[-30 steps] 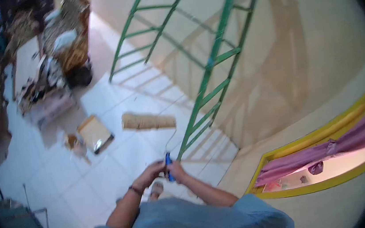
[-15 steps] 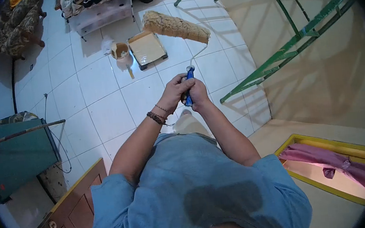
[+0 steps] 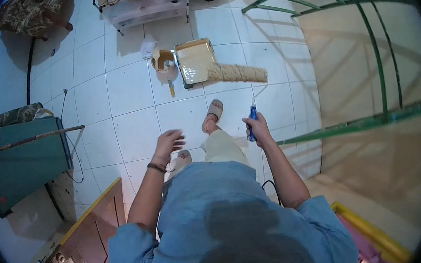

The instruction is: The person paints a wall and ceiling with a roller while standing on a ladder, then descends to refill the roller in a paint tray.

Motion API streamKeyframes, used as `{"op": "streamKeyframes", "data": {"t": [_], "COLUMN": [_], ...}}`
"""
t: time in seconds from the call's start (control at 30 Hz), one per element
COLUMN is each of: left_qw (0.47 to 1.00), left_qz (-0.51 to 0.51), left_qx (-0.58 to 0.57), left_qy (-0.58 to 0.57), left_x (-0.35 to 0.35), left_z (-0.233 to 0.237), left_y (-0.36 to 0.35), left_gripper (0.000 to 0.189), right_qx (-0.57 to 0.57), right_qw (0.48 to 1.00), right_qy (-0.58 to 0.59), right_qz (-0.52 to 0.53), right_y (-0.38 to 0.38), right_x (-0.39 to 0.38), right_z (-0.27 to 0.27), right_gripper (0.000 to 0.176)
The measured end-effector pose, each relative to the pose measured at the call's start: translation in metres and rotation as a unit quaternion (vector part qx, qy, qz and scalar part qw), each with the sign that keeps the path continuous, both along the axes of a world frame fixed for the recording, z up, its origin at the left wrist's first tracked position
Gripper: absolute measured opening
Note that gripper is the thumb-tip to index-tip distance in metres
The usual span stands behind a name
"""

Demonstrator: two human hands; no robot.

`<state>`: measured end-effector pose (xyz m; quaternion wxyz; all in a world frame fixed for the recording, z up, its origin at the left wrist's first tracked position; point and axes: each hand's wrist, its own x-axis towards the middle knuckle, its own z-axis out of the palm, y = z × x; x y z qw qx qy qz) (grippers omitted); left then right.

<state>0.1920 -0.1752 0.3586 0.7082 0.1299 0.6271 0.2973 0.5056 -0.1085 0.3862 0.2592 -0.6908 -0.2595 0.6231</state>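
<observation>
My right hand [image 3: 258, 128] is closed round the blue handle of a paint roller [image 3: 237, 72]. The roller's fluffy beige sleeve points away from me, and its left end overlaps the paint tray in this view. My left hand [image 3: 169, 145] hangs free at the left, fingers apart and holding nothing. On the tiled floor ahead lies the paint tray [image 3: 196, 61], with a pale wet-looking surface. Just left of it stands a small paint bucket [image 3: 164, 60]. A brush with a yellow part [image 3: 171, 88] is in front of the bucket.
A green metal ladder [image 3: 376, 47] leans along the right wall. To the left stands a dark green box-like item [image 3: 23, 156] with a rod across it. A brown door [image 3: 85, 237] is at lower left. A shoe rack [image 3: 149, 8] and a white crumpled bag [image 3: 149, 47] are ahead.
My left hand has let go of the roller handle and moved left. The right hand has carried the roller rightward and lower in view. I have stepped forward, nearer the tray.
</observation>
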Motion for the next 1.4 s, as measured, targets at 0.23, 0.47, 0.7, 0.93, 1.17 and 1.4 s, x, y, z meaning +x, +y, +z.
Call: {"op": "streamKeyframes", "data": {"t": [0.23, 0.47, 0.7, 0.93, 1.17, 1.4], "left_qw": [0.976, 0.991, 0.984, 0.984, 0.998, 0.994], "left_qz": [0.191, 0.074, 0.081, 0.033, 0.066, 0.074], "left_qx": [-0.102, -0.114, -0.152, -0.170, -0.018, -0.072], "left_qy": [0.023, -0.011, -0.043, -0.047, 0.006, 0.041], "left_x": [0.007, 0.080, 0.080, 0.048, 0.001, 0.006], "left_z": [-0.069, -0.126, -0.203, -0.277, -0.376, -0.470], "left_y": [0.057, 0.124, 0.132, 0.122, 0.158, 0.235], "left_gripper": [0.029, 0.027, 0.033, 0.030, 0.017, 0.022], "right_qx": [-0.096, -0.173, -0.247, -0.259, -0.171, -0.120], "right_qw": [0.994, 0.985, 0.969, 0.966, 0.985, 0.990], "right_qy": [-0.017, 0.021, 0.025, 0.001, 0.010, 0.069], "right_qz": [0.041, 0.019, 0.016, -0.011, -0.024, -0.040], "right_y": [0.133, 0.195, 0.163, 0.151, 0.181, 0.212], "right_x": [0.027, -0.018, -0.056, -0.078, -0.098, -0.060], "right_z": [-0.082, -0.146, -0.200, -0.252, -0.337, -0.431], "right_gripper": [0.023, 0.021, 0.020, 0.020, 0.017, 0.022]}}
